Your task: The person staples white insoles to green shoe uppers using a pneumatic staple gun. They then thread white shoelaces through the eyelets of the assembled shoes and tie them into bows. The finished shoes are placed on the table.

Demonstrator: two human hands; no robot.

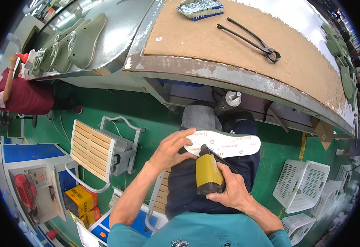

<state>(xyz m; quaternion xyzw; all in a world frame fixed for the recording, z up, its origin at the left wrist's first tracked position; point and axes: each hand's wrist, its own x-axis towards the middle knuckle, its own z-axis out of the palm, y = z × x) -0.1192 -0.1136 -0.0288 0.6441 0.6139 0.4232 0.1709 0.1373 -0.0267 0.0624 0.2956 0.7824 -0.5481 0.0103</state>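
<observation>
Two hands work over the lap: the left hand pins the light, bendy-looking white insole by its heel end, while the right hand grips a heavier-looking yellow staple gun.

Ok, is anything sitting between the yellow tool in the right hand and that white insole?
Nothing visible. The right hand holds the yellow tool with its dark tip already against the white insole, which the left hand steadies at its near end.

one insole, one stapler (yellow), one pincers
</observation>
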